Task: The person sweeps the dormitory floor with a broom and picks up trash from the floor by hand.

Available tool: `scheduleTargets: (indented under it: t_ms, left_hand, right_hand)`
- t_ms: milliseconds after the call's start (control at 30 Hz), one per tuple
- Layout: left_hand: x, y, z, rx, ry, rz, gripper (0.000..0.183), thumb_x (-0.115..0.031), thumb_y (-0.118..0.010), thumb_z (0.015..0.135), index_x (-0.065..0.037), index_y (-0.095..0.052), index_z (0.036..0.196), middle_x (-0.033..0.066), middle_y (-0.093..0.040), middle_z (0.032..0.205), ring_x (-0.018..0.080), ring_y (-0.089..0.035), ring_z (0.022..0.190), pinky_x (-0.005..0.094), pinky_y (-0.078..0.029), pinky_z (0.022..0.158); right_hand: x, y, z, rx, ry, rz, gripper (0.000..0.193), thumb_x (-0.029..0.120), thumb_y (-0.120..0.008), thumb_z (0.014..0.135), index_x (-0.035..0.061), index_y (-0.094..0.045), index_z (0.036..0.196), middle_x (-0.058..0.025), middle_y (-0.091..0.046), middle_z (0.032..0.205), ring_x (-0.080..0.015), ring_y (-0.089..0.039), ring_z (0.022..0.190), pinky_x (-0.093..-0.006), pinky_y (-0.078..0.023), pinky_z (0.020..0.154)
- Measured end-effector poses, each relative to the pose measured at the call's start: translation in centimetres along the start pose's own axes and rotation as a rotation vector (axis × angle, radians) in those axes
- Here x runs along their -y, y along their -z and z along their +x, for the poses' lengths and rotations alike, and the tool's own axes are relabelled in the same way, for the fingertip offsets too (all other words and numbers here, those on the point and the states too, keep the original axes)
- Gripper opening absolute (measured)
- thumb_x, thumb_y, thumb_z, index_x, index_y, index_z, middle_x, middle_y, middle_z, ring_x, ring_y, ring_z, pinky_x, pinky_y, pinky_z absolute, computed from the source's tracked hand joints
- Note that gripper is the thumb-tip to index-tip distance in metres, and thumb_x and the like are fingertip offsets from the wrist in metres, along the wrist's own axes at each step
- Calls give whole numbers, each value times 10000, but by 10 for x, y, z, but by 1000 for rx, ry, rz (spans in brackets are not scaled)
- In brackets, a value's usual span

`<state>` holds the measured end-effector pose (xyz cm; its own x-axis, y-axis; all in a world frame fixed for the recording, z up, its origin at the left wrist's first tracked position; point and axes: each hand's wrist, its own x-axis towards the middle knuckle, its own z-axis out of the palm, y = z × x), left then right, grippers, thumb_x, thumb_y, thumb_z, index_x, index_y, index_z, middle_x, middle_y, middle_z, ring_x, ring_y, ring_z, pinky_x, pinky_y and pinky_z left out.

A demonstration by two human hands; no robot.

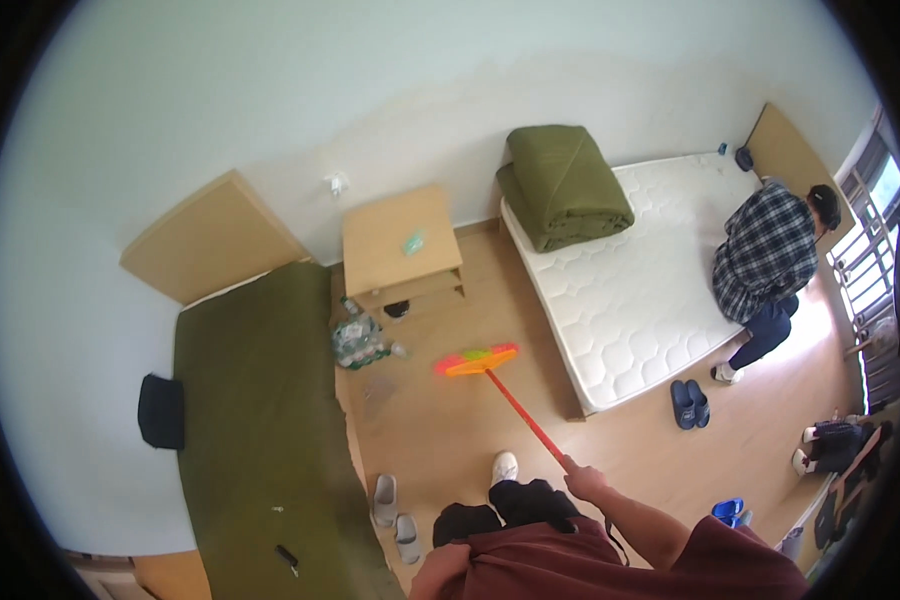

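Observation:
My right hand (585, 482) is wrapped around the upper end of a broom's red handle (525, 417). From there the handle slants forward and left to a broom head (477, 360) in orange, pink and green, which is down at the tan floor between the two beds. My left hand (444, 569) is low by the hem of my maroon shirt, next to my dark trousers; its fingers cannot be made out. One white shoe (505, 468) of mine shows below the handle.
Left stands a bed with a green cover (260, 420); right, a white mattress (650, 300) with a folded green quilt (570, 190) and a seated person (767, 245). Plastic bottles (358, 340) lie beside a small wooden table (395, 250). Grey slippers (407, 538) and dark slippers (689, 404) rest on the floor.

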<state>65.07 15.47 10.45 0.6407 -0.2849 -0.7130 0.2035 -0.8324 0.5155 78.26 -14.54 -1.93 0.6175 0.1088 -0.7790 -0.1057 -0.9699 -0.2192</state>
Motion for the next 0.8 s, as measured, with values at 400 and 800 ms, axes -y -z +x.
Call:
scheduleTargets:
  t_ms: [400, 800]
  left_hand:
    - [-15, 195, 152, 75, -149, 240, 247, -187, -470, 753, -19, -631, 839, 216, -612, 886, 363, -589, 879, 439, -474, 736]
    - [-5, 415, 306, 309, -345, 335, 262, -216, -530, 739, -55, -617, 926, 186, -615, 918, 350, -588, 878, 411, -477, 739]
  right_hand:
    - [99, 151, 121, -11, -156, 555, 455, 176, -447, 771, 91, -336, 1204, -207, -610, 800, -319, -625, 667, -399, -503, 613]
    - [157, 282, 297, 63, -211, 1043, 350, 135, -538, 749, -17, -461, 1054, -166, -586, 707, -240, -607, 544, -354, -503, 467]
